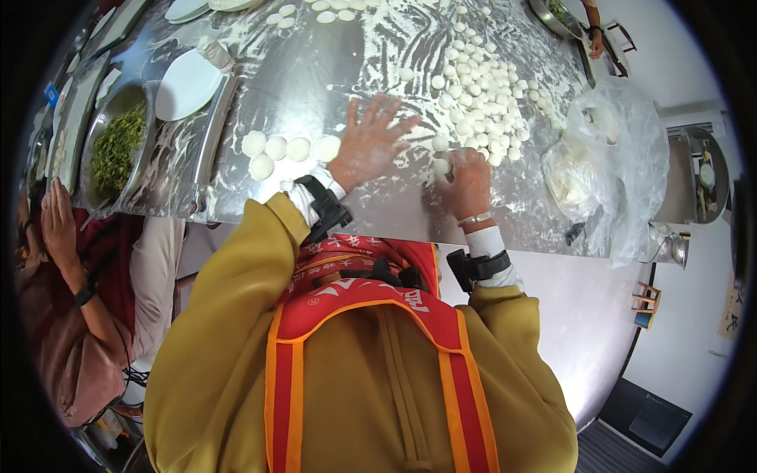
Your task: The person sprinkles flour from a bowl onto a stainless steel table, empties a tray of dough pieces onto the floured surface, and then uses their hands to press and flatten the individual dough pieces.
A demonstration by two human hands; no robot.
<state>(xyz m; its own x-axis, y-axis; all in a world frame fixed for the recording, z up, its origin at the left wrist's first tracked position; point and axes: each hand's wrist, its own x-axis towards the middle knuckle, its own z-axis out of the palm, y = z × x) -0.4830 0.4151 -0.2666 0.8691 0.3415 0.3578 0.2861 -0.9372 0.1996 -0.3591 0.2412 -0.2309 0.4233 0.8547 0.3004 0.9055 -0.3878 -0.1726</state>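
My left hand (375, 141) is palm down over the floured metal table (319, 71), its fingers spread and nothing in its grip. Just left of its wrist lies a flattened dough disc (327, 148), in a group with several other pressed discs (276, 148). My right hand (468, 183) is curled near the table's front edge, with a small dough ball (441, 166) at its thumb and forefinger. Another dough ball (439, 143) sits just beyond these fingers. A large heap of small dough balls (479, 106) spreads behind my right hand.
To the left stand a steel bowl of chopped green filling (118, 139), a white plate (189, 86) and a metal bar-like edge (216, 130). Clear plastic bags (615, 159) lie at the right. A co-worker's hands (59, 219) are at far left; another person's hand (596, 44) is at upper right.
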